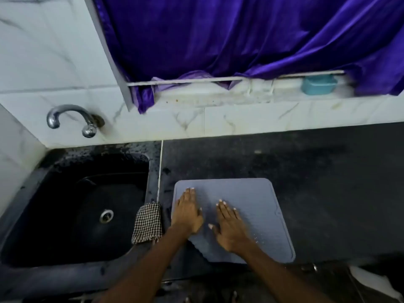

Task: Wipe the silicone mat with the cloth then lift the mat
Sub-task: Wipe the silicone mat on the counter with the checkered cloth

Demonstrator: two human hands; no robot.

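The grey silicone mat (251, 206) lies flat on the dark table (328, 182), directly under both hands. The left hand (188, 213) presses palm-down on its left part, the right hand (229, 226) rests beside it nearer the middle; both have straight, spread fingers and grip nothing. Just left of the left hand, the checked cloth (148, 223) hangs over the edge of the black sink (76, 204), untouched. The mat looks thin, soft and floppy, probably light and a little clingy on the table, so it would sag if lifted by one point; a corner or the near edge seems the sensible place to peel it up. Wiping appears not yet begun. Beyond the hands hang a purple curtain (218, 36) and a tap (72, 119).
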